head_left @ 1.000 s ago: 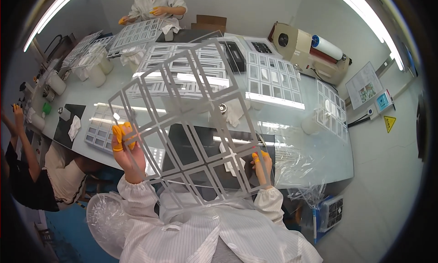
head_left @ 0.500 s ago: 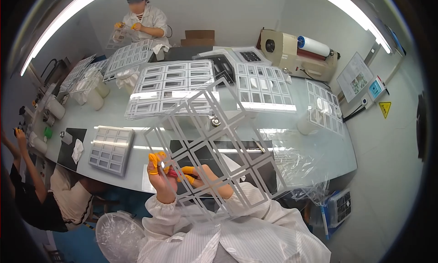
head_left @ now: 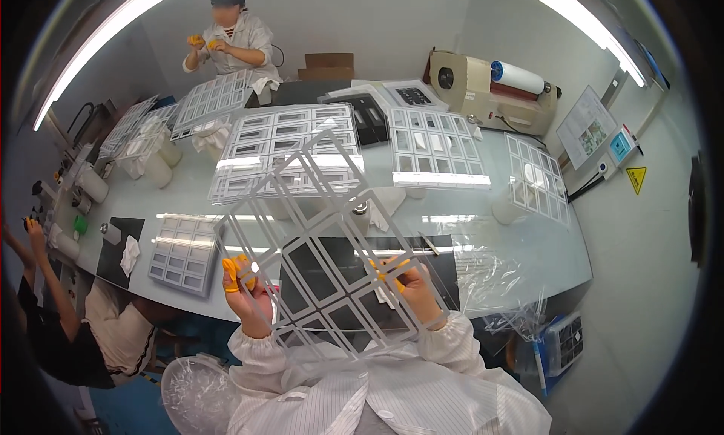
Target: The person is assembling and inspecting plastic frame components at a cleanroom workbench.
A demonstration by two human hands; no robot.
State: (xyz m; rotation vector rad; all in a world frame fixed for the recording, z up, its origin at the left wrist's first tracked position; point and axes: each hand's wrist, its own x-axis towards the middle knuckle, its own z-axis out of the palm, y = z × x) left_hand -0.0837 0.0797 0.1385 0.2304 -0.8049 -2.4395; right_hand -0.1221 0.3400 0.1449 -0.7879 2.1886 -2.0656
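A clear sheet printed with a grid of grey rectangular frames (head_left: 348,293) is held up at a slant in front of me. My left hand (head_left: 247,290), with orange finger covers, is closed on its left edge. Behind the sheet, seen through it, is my right hand (head_left: 413,290), also in orange finger covers, with its fingers curled; I cannot make out what is in them. Below the sheet, a black mat (head_left: 445,265) lies on the table. A metal-topped bottle (head_left: 360,209) and a white cloth (head_left: 388,205) stand beyond it.
Stacks of framed sheets (head_left: 283,145) and another stack (head_left: 439,145) rest across the table. A shorter stack (head_left: 185,246) lies left. Crumpled clear film (head_left: 498,280) covers the right front edge. A roller machine (head_left: 490,92) stands behind. Co-workers are far left and at the back.
My right hand has moved right, away from my left hand, and is now behind the sheet's right part. The sheet and my left hand have shifted left. The far co-worker's hands have lifted.
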